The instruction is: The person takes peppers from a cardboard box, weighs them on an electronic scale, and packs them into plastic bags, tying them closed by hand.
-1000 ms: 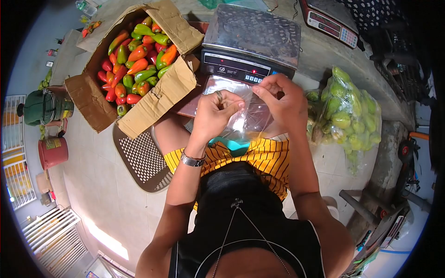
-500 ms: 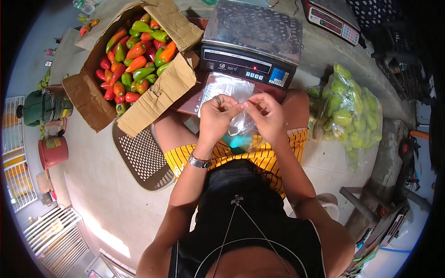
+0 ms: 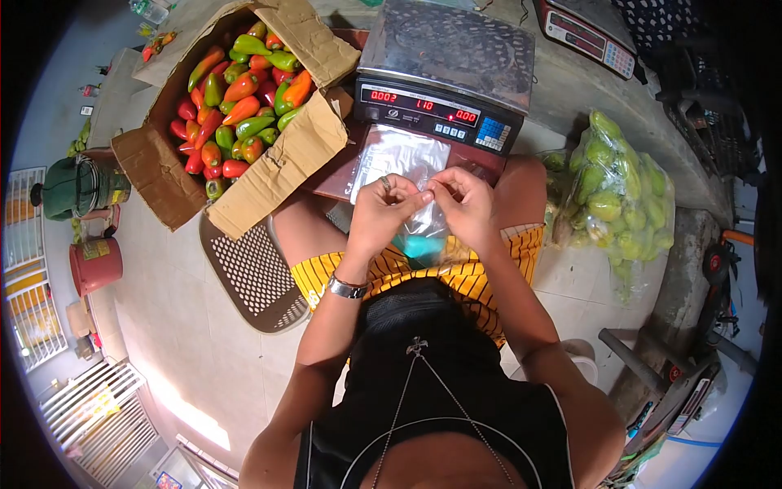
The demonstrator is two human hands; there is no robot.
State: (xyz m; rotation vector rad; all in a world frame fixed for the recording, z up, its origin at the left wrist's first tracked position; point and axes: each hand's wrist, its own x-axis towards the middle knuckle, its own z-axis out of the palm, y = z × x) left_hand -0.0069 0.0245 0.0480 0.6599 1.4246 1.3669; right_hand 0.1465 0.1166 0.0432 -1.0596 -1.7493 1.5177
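My left hand [image 3: 381, 216] and my right hand [image 3: 467, 209] meet over my lap, fingertips close together. Each pinches the top of a clear plastic bag [image 3: 427, 222], which hangs down between them. A stack of flat clear plastic bags [image 3: 393, 155] lies just beyond my hands on a dark red surface. Behind it stands a digital scale [image 3: 444, 61] with a metal pan and red digits lit. To the left, an open cardboard box [image 3: 273, 167] is filled with red, orange and green peppers [image 3: 244, 106].
A large clear bag of green vegetables [image 3: 615, 191] stands on the floor at right. A second scale [image 3: 588, 39] is at the top right. A perforated plastic basket [image 3: 252, 277] sits by my left leg, with a red bucket [image 3: 96, 265] farther left.
The scale's display was dark and now shows red digits. Both hands keep their pinch on the plastic bag, with only slight finger movement.
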